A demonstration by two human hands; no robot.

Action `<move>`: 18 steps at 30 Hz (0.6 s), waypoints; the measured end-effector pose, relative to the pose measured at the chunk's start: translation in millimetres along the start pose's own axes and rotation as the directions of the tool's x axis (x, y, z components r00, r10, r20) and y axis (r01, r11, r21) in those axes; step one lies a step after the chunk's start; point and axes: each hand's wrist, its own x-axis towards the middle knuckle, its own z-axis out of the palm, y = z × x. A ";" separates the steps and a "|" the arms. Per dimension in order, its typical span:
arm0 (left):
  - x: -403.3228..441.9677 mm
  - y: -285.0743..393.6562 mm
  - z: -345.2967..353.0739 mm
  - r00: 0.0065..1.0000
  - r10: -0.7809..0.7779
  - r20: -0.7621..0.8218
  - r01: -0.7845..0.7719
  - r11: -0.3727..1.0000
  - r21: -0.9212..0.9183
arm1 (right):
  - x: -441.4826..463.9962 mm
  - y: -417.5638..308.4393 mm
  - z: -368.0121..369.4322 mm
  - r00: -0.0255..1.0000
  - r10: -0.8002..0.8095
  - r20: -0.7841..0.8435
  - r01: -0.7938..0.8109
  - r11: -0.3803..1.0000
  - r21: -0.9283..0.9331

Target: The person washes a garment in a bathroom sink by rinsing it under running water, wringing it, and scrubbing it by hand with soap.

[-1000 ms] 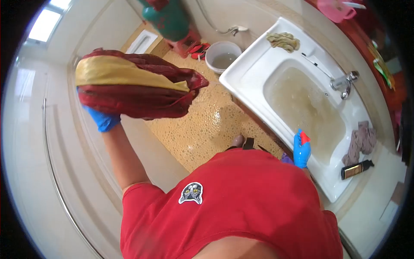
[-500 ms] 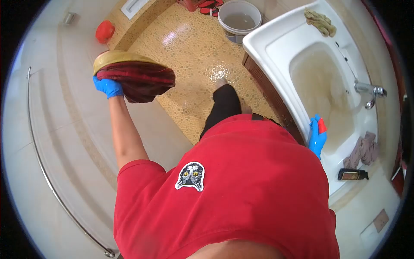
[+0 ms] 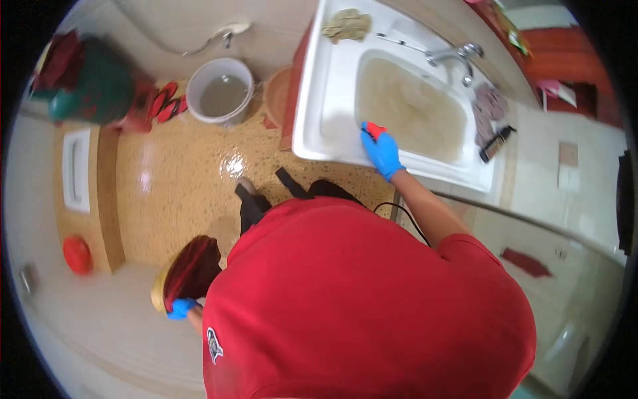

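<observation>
My left hand (image 3: 181,308), in a blue glove, is closed on a dark red cloth item (image 3: 194,267) with a yellow edge, low beside the pale wall. I cannot make out what kind of item it is. At the near rim of the white sink (image 3: 332,136), my right hand (image 3: 384,156), also blue-gloved, is closed around a small red object (image 3: 376,130) with a dark end. Fingers hide most of that object. Cloudy brown water (image 3: 412,110) lies in the basin beyond this hand.
A bucket of water (image 3: 198,100) stands on the tan floor, near red slippers (image 3: 166,105) and a green barrel (image 3: 93,83). Cloths (image 3: 349,25), a tap (image 3: 458,54) and a dark bottle (image 3: 495,145) are around the sink. A red round thing (image 3: 78,255) sits by the ledge.
The view has turned toward the sink. My left hand has lowered the red cloth item closer to my body. My right hand, with the red object, now shows farther forward at the sink rim.
</observation>
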 end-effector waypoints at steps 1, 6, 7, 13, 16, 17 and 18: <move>0.3 -0.3 8.6 0.999 -0.026 -0.024 0.027 0.998 0.052 | 3.2 2.4 1.1 0.998 0.056 0.023 -0.055 0.998 -0.030; -17.2 22.4 34.9 0.988 -0.055 -0.146 0.088 0.969 0.232 | 21.7 54.8 -9.8 0.943 0.286 0.167 -0.298 0.953 0.050; -21.4 26.6 42.1 0.986 -0.054 -0.161 0.093 0.963 0.252 | 28.9 67.5 -16.9 0.943 0.298 0.149 -0.294 0.955 -0.044; -64.1 58.6 58.5 0.961 -0.017 -0.278 0.089 0.965 0.248 | 90.7 133.2 -72.1 0.861 0.417 0.291 -0.283 0.868 -0.408; -92.3 83.0 58.9 0.926 0.001 -0.379 0.085 0.974 0.210 | 118.6 193.7 -56.7 0.834 0.461 0.304 -0.271 0.821 -0.502; -103.2 93.5 61.6 0.912 0.001 -0.410 0.087 0.977 0.195 | 130.9 215.7 -42.2 0.859 0.412 0.304 -0.202 0.818 -0.539; -112.7 103.5 62.7 0.900 0.008 -0.436 0.081 0.979 0.186 | 141.0 236.5 -26.0 0.872 0.392 0.293 -0.222 0.851 -0.477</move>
